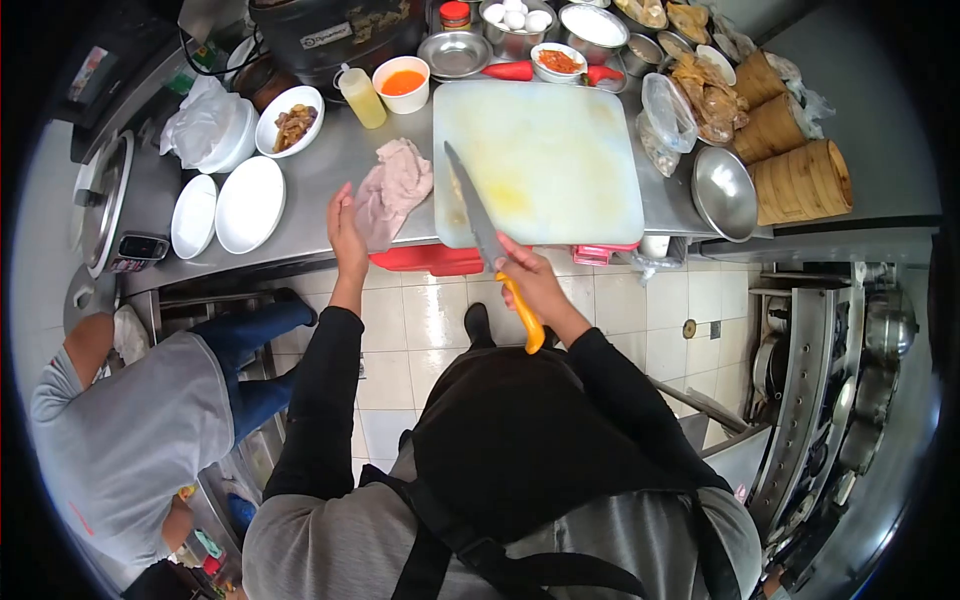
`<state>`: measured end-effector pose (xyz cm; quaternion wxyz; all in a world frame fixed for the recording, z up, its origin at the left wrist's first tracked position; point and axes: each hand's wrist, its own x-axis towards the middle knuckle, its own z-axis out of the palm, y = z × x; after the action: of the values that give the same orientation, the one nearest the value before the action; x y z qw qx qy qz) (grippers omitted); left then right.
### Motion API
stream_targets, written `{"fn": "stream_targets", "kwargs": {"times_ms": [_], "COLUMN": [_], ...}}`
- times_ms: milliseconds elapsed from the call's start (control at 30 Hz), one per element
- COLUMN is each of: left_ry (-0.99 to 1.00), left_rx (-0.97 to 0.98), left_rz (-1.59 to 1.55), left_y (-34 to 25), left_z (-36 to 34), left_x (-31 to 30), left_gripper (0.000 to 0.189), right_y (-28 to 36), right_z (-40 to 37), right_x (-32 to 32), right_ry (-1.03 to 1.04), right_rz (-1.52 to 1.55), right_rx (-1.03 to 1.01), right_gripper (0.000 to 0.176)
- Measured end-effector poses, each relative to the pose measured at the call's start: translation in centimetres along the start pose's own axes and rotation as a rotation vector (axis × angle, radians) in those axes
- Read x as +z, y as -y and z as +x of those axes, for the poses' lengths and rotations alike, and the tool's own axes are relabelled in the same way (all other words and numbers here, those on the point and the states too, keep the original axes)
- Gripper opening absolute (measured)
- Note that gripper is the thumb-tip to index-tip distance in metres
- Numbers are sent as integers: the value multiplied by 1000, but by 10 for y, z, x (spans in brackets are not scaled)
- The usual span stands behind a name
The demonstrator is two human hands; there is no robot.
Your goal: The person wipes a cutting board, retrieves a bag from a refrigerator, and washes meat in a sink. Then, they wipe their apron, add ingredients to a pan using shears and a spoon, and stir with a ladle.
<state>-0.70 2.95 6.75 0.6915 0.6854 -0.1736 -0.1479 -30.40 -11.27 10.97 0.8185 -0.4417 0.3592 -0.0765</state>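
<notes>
A long knife (473, 208) with a yellow handle is in my right hand (535, 287), its fingers closed around the handle end nearest the blade. The blade points up and left over the left edge of the white cutting board (560, 150), which has yellow stains. My left hand (347, 235) is beside a crumpled pink cloth (393, 190), with its fingers stretched and nothing in it. Whether the fingertips touch the cloth is unclear. The cloth lies on the steel counter (310, 205), left of the board.
Behind the board are bowls of eggs (515, 22) and red food (557, 62). A squeeze bottle (361, 97), an orange sauce cup (402, 84) and white bowls (250, 205) stand left. A metal bowl (724, 194) and bamboo steamers (800, 182) stand right. Another person (140, 430) is at left.
</notes>
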Motion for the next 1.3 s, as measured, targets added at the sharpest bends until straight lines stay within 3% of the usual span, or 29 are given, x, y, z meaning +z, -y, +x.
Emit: {"fn": "stream_targets", "kwargs": {"times_ms": [67,200,267,400,467,533,600,633,700,767,800,900,933,967,1000,1067,1100,1200,1233,1267,1300], "left_ry": [-80,-20,105,300,488,852,550,538,553,712,817,819,621,420,420,55,38,303,396,390,262], "left_rx": [34,-65,347,322,453,191,811,803,530,680,744,624,403,-299,-288,379,382,449,283,283,179], "left_rz": [44,270,1317,1005,406,260,1061,1076,1087,869,798,731,693,229,236,592,598,1285,1317,1321,1103], "left_y": [-1,-28,-17,10,-12,-18,-29,-37,-50,-24,-40,-35,-24,-12,1,17,13,3,-4,-6,-18], "left_z": [10,19,15,78,73,39,-30,-39,-55,-66,-73,-57,-45,-27,-18,-14,-22,-56,-43,-40,-34], "left_x": [-5,38,59,86,123,172,199,203,206,169,141,51,24,6,14,14,14,24,14,8,17], "left_gripper": [39,44,50,54,52,45,39,39,41,39,38,23,19,21,21,29,29,44,46,46,44], "right_y": [18,49,59,64,59,48,38,35,30,24,22,19,19,20,22,24,24,30,33,30,27], "right_z": [-10,-35,-55,-106,-133,-153,-166,-171,-178,-190,-195,-221,-228,-235,-240,-249,-251,-258,-263,-266,-270], "right_x": [-7,-36,-50,-77,-93,-110,-125,-132,-146,-166,-177,-206,-215,-223,-232,-247,-256,-276,-279,-284,-291], "right_ry": [13,20,-46,-161,-286,-329,-361,-400,-435,-422,-424,-448,-463,-465,-460,-463,-459,-482,-494,-487,-487], "right_rz": [105,217,199,162,128,155,182,161,172,159,130,180,176,187,196,188,190,151,172,173,167], "right_rx": [29,-32,-107,-179,-240,-243,-248,-238,-227,-238,-254,-281,-297,-303,-311,-321,-328,-347,-340,-339,-351], "right_gripper": [56,54,54,54,54,54,54,54,54,54,54,54,54,55,55,54,54,55,56,56,56]}}
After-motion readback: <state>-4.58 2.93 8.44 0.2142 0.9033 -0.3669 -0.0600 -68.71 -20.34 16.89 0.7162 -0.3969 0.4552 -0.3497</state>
